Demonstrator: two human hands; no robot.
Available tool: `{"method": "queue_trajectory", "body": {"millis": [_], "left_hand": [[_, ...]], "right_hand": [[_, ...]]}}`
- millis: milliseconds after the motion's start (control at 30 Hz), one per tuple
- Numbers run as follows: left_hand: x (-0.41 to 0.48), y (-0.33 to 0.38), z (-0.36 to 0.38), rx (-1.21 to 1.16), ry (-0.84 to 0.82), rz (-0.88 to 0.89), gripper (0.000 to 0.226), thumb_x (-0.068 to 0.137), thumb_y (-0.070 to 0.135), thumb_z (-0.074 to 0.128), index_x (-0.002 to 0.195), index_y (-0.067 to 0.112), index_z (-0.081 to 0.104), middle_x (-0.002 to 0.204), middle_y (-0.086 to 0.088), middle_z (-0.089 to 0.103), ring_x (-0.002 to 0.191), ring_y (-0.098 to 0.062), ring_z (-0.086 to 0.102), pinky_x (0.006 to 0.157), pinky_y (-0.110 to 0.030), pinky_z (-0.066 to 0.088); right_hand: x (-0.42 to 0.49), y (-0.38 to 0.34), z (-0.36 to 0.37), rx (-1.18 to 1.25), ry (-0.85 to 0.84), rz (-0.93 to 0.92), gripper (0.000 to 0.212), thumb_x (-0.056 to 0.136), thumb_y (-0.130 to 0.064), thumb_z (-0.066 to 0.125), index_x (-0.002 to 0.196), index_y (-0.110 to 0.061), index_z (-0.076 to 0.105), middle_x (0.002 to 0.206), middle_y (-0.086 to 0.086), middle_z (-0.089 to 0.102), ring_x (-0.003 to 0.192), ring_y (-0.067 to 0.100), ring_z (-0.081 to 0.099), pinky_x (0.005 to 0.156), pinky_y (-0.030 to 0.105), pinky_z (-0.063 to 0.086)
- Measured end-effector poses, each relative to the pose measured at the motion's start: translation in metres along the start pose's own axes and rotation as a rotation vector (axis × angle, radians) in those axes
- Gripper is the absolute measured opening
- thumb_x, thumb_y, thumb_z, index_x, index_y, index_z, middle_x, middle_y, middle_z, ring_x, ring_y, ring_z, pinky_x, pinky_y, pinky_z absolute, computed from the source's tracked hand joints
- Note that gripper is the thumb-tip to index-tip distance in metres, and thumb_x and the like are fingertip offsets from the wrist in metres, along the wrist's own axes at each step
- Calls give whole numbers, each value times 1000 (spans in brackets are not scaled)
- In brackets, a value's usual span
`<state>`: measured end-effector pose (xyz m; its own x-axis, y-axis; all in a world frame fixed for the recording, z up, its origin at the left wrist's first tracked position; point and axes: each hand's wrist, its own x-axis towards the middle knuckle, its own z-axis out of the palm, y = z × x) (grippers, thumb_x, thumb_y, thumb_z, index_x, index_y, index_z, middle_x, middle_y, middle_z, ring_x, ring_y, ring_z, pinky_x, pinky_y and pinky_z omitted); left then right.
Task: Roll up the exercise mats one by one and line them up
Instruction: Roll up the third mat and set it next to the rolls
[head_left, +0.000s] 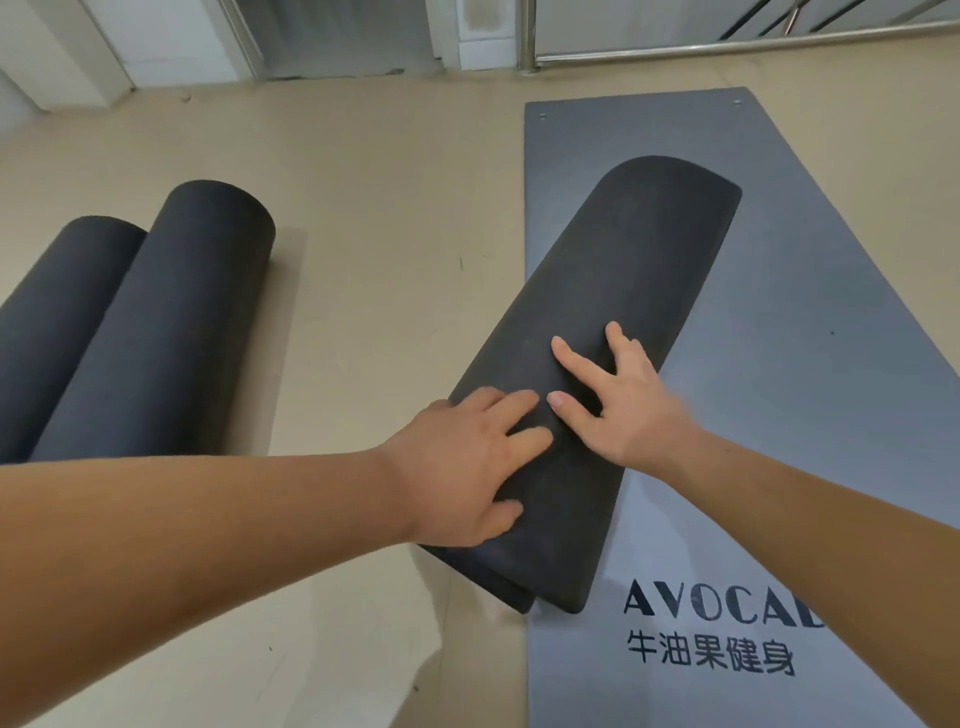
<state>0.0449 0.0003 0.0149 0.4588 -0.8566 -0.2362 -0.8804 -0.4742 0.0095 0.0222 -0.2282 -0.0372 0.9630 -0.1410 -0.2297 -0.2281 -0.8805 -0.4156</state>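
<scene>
On the grey mat (779, 322), both hands — left (457, 467), right (623, 400) — press the roll (613, 270).

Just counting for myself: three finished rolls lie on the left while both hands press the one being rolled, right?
Not three: the head view shows two finished rolls on the left, side by side. The left hand and right hand do press the half-rolled mat.

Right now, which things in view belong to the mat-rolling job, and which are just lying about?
Job:
left hand and right hand, pressing flat on the dark flattened roll
flat grey mat beneath it
two finished rolls side by side on the left: outer roll, inner roll

Lying about:
metal railing at the far end
</scene>
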Motion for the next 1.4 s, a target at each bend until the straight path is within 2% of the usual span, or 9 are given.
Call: {"method": "queue_trajectory", "body": {"millis": [133,267,400,567,833,1000,1133,1233,1400], "left_hand": [[-11,3,4,-42,-222,-150,81,84,82,53,134,20,42,163,-6,22,152,-33,20,105,-49,51],[-11,-18,26,-228,-60,-358,83,63,94,58,105,29,27,129,2,40,124,-25,40,94,-45,54],[-19,-50,39,-392,23,-573,85,61,89,72,105,28,33,111,10,45,96,-15,46,76,-35,46],[-29,-56,54,-314,32,-721,83,68,86,60,123,26,43,134,3,45,123,-23,45,91,-45,53],[-44,-38,63,-164,102,-624,50,97,65,47,127,25,47,135,-4,50,118,-27,53,90,-44,54],[-45,-27,68,-22,-77,-582,53,113,30,28,157,1,25,162,-29,28,149,-45,31,115,-48,39],[-55,-4,75,-56,-197,-524,65,106,10,46,157,-15,14,159,-46,17,150,-58,22,117,-57,35],[-65,9,87,-44,-130,-543,79,91,38,79,143,-15,51,144,-47,44,135,-59,48,105,-58,51],[-73,9,98,-97,-172,-579,121,92,82,44,163,0,-12,167,-33,-18,157,-50,-13,130,-57,3]], "right_hand": [[17,-25,4,-76,10,-24,60,101,-69,36,155,-64,10,172,-11,-15,159,21,-13,113,51,40],[19,-17,27,103,160,-198,56,104,-52,49,157,-47,33,173,-14,7,159,8,0,118,47,40],[17,-27,60,68,256,-348,52,105,-52,40,155,-38,45,172,1,19,159,25,17,115,51,42],[41,-58,57,36,179,-302,51,104,-53,42,155,-45,41,173,-3,13,159,26,11,118,52,36],[40,-76,55,26,103,-266,78,86,-82,44,157,-51,32,172,-13,1,159,19,-3,114,53,37],[40,-74,60,173,132,-277,78,78,-82,57,148,-51,48,170,-13,7,158,23,1,116,50,30],[34,-70,69,299,213,-318,62,74,-73,72,127,-43,67,159,-4,24,153,27,17,120,48,32],[32,-63,71,307,186,-318,51,78,-57,82,125,-39,70,157,-3,26,152,26,19,122,52,29],[26,-68,78,145,67,-349,63,94,-55,65,153,-50,42,172,-12,-1,158,20,-19,119,39,10]]}}
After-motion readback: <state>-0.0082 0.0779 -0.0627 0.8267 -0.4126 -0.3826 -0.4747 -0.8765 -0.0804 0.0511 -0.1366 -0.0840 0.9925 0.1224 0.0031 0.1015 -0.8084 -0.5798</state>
